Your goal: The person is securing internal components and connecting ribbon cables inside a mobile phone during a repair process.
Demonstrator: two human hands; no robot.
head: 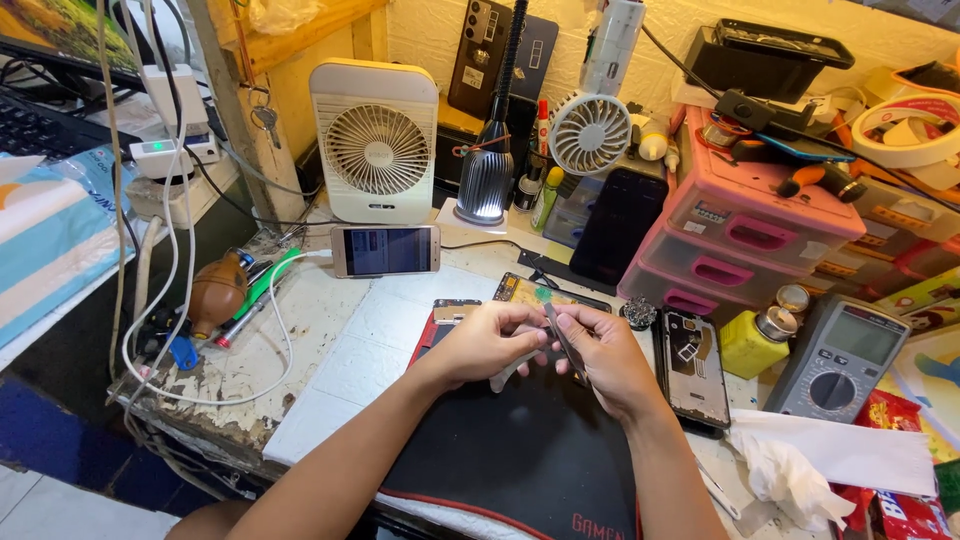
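Note:
My left hand (487, 343) and my right hand (603, 355) meet over a black work mat (520, 455) on the bench. The right hand grips metal tweezers (556, 330), tips pointing up and left. My left hand pinches a small thin grey strip (508, 372) that hangs below its fingers. Just behind the hands lies an opened phone with its circuit board (530, 291) showing, and a red phone frame (440, 318) partly hidden by the left hand. An opened black phone back (690, 365) lies just right of my right hand.
A phone (385, 250) with a lit screen leans against a white fan (375, 140). A lamp (487, 165), a small round fan (588, 132), pink drawers (745, 225), a yellow bottle (752, 342), a multimeter (838, 357) and white tissue (800, 465) crowd the back and right. Cables (170, 290) hang at left.

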